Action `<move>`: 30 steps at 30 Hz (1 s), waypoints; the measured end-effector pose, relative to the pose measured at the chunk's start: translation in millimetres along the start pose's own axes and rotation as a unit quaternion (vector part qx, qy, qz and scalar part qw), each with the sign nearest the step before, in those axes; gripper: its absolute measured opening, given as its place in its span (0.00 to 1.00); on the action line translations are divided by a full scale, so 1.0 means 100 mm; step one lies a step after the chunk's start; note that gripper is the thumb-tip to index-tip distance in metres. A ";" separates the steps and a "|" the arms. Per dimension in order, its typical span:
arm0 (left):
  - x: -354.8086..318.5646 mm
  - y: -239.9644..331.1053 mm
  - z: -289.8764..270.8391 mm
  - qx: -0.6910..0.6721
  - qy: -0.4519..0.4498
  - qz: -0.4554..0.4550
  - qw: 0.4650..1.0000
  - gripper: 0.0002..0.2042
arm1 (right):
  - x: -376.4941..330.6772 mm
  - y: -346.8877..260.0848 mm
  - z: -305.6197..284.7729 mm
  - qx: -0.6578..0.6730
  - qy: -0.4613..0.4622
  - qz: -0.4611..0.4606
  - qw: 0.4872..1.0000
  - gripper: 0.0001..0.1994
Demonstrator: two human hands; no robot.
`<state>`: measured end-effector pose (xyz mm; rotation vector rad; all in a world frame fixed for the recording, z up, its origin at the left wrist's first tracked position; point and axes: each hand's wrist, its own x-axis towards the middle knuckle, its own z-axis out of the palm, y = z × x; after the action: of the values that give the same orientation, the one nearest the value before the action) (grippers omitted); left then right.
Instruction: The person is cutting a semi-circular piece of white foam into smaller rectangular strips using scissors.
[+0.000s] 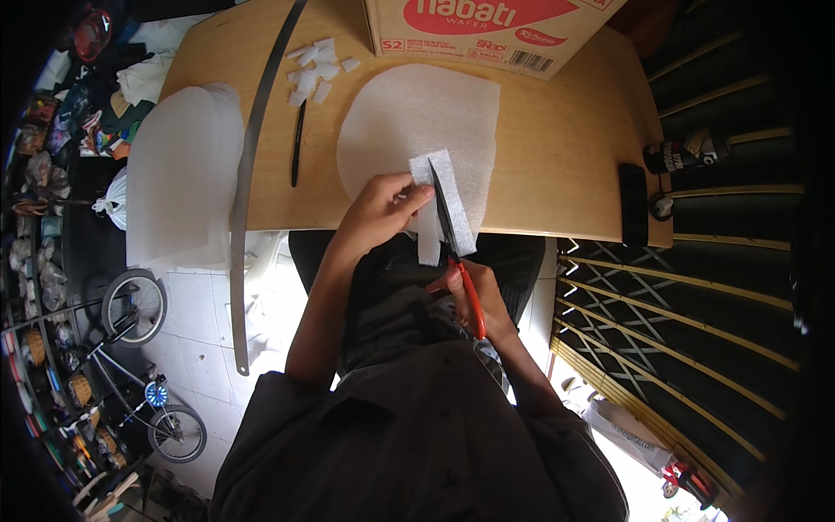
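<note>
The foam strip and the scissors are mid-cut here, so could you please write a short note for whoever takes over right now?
Left hand: pinches the white foam strip at its left edge, over the table's near edge.
Right hand: grip closed on the red-handled scissors, blades open along the strip.
On the wooden table: a large foam sheet under the strip, a pile of small cut foam pieces, a black pen, a long metal ruler and a cardboard box.
Done: several small pieces lie cut.
Left: the lengthwise cut on this strip is unfinished.
</note>
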<state>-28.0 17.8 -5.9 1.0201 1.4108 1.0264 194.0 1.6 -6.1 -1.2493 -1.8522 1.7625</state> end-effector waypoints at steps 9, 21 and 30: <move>0.01 -0.01 0.13 0.007 0.065 0.042 0.997 0.16 | 0.10 -0.04 -0.12 -0.031 -0.018 0.004 0.999 0.49; 0.07 -0.03 0.03 0.025 0.075 0.066 0.995 0.13 | 0.12 -0.05 -0.09 -0.035 -0.024 0.042 0.998 0.40; 0.03 -0.05 -0.05 -0.006 0.127 0.012 0.992 0.13 | 0.14 -0.10 -0.17 -0.029 -0.014 0.041 0.999 0.43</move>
<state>-33.7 19.0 -11.0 0.9230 1.5975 1.2145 193.8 24.5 1.8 -1.3480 -1.9064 1.7880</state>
